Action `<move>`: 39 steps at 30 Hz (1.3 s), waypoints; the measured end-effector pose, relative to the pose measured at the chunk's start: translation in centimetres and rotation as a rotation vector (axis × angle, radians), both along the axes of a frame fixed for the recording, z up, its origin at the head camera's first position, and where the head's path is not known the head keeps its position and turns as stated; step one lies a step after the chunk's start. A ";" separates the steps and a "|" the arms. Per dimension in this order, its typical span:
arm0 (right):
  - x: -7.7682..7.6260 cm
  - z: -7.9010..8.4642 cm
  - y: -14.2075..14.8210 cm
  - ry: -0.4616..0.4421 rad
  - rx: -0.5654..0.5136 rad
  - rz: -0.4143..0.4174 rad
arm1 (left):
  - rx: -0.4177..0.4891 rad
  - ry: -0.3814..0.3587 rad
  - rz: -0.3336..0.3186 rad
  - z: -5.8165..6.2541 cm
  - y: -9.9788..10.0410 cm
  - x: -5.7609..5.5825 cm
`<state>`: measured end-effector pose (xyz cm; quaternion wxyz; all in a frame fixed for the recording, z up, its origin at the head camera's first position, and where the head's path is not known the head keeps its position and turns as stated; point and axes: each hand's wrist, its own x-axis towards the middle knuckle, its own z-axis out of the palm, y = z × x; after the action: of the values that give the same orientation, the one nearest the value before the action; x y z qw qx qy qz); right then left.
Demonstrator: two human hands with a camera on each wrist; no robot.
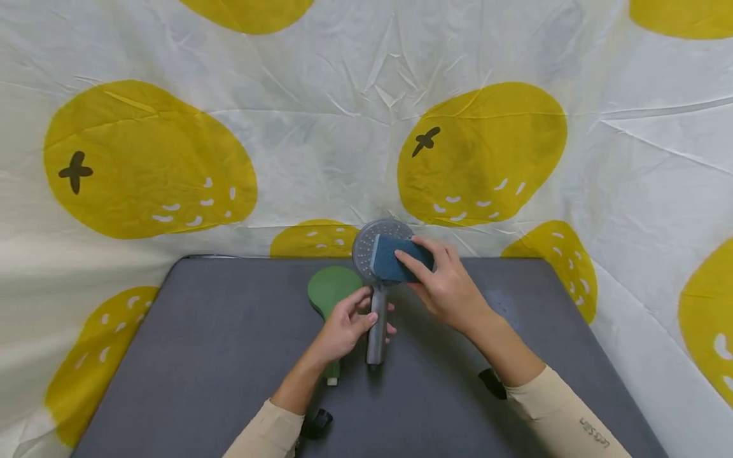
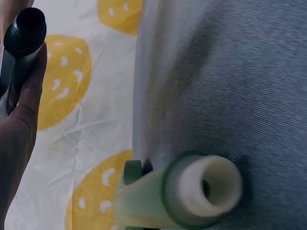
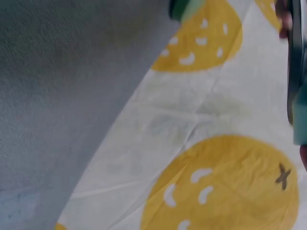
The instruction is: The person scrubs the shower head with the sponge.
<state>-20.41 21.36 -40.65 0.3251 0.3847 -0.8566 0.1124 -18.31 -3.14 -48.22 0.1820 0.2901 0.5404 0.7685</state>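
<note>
Over the far half of the dark grey table (image 1: 229, 343), I have the grey shower head (image 1: 379, 305) with its spray face toward my head camera, my left hand (image 1: 346, 327) grasping the handle. My right hand (image 1: 446, 283) pinches a blue sponge (image 1: 391, 267) in front of that face, covering part of it. Only the head view gives me the nozzles; my left wrist view shows the handle's dark, hollow end (image 2: 21, 45) instead. It also shows the white, hollow tip (image 2: 228, 184) of the green shower head (image 1: 334, 289), lying just left of the grey one. Behind hangs white cloth (image 1: 332, 152) printed yellow.
</note>
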 end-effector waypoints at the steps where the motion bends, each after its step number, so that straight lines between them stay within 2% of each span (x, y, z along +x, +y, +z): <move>1: -0.2 0.1 0.2 -0.009 -0.018 -0.009 | -0.005 -0.002 -0.003 -0.1 0.0 0.0; 8: -0.8 0.9 1.3 -0.061 -0.092 -0.056 | -0.031 0.007 -0.016 -0.4 -0.4 0.4; 12: -1.1 2.5 1.6 -0.114 -0.147 -0.092 | -0.077 0.030 -0.008 -0.2 -0.4 0.6; 14: -1.3 3.5 1.4 -0.142 -0.147 -0.082 | -0.106 0.045 0.011 0.0 -0.3 0.6; 17: -1.4 5.0 0.8 -0.163 -0.098 -0.043 | -0.159 0.053 0.060 0.2 -0.1 0.5; 23: -1.0 6.8 -1.4 -0.130 0.049 0.029 | -0.278 0.070 0.136 0.3 0.1 0.7; 26: -0.7 7.3 -2.3 -0.133 0.108 0.029 | -0.334 0.095 0.198 0.4 0.1 0.8; 30: -0.4 7.9 -2.6 -0.201 0.145 -0.010 | -0.374 0.130 0.277 0.3 -0.1 1.0; 34: -0.3 8.6 -1.7 -0.304 0.099 -0.043 | -0.376 0.119 0.289 0.1 -0.2 1.1; 39: -0.2 8.7 0.3 -0.424 -0.042 -0.061 | -0.310 0.111 0.245 0.0 -0.4 1.3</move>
<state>-20.56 21.62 -31.94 0.1488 0.3197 -0.9144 0.1986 -17.04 -3.55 -48.20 0.0996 0.2327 0.6928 0.6752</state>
